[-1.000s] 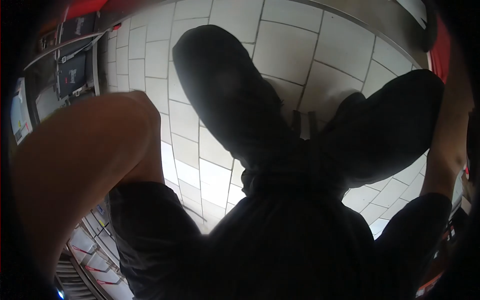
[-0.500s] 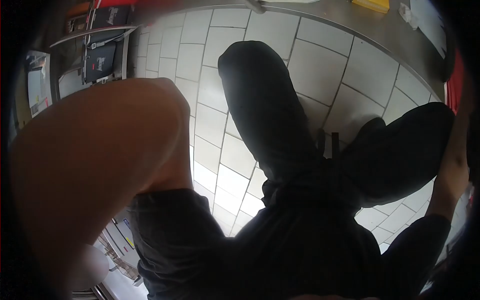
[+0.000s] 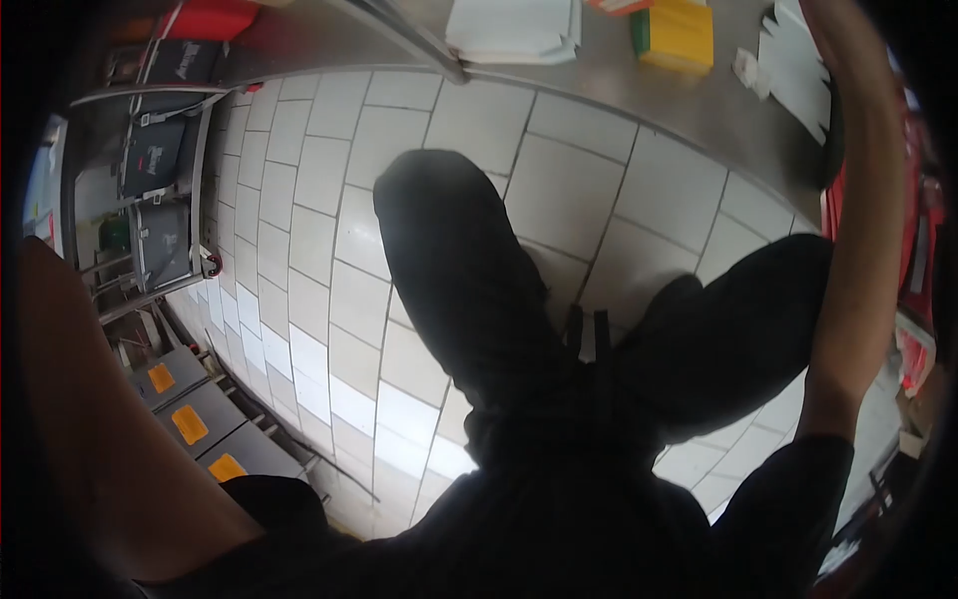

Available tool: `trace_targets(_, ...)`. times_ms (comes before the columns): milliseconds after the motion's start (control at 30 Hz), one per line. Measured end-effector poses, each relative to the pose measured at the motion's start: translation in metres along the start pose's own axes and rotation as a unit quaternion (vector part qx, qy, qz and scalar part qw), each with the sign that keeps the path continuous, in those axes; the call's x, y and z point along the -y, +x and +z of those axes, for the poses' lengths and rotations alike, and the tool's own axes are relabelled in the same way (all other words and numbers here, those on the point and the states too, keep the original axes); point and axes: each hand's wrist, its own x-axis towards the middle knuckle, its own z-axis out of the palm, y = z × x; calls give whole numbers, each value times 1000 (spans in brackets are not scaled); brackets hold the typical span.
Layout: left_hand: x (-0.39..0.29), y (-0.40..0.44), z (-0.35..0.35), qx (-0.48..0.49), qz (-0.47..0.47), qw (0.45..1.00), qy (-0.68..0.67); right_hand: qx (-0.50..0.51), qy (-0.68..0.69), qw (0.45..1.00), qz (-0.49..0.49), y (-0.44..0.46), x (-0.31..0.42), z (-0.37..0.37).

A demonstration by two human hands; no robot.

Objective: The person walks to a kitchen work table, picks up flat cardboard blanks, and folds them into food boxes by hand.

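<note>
My right forearm [image 3: 856, 240] stretches up along the right side, over the end of a steel table [image 3: 689, 110]. My right hand lies beyond the top edge, out of sight. Close to that arm are white sheets with ragged edges [image 3: 795, 70] and a crumpled white scrap [image 3: 750, 72]. Farther left on the steel sit a yellow-and-green block [image 3: 677, 38] and a stack of white paper [image 3: 514, 28]. At the left edge my left arm [image 3: 110, 429] is raised, its hand outside the picture. What either hand holds cannot be seen.
Below me are my legs in black trousers [image 3: 459, 260] on a white tiled floor [image 3: 319, 220]. A rack on the left holds dark grey bags or cases [image 3: 165, 240]. Grey boxes with orange labels [image 3: 190, 424] stand lower left. Red material [image 3: 918, 210] is at the right.
My view has shifted, showing more of the steel table and the left rack. My left arm has swung away to the left edge. My right arm now reaches farther up.
</note>
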Motion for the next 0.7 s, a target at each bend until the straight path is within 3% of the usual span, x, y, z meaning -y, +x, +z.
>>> trace_targets(33,0,-1,-1,-3,2,1000,0,30,60,997,-31,0,1,-4)
trace_targets(133,-1,-1,-4,-25,10,1000,-2,-11,73,997,-23,-2,13,6)
trace_targets(233,-6,1,-14,-48,31,998,-10,-31,83,995,39,6,18,5)
trace_targets(333,-18,2,-30,-72,66,995,-19,72,165,984,9,8,-14,-19)
trace_targets(400,-29,4,-46,-104,110,988,-21,64,210,972,80,25,-45,-21)
trace_targets(433,-36,2,-56,-124,135,983,-25,54,205,976,55,28,-39,-20)
trace_targets(567,-64,1,-108,-218,256,941,-44,56,230,969,73,18,-16,-13)
trace_targets(700,-92,-1,-165,-332,382,859,-81,83,316,941,90,21,-15,-14)
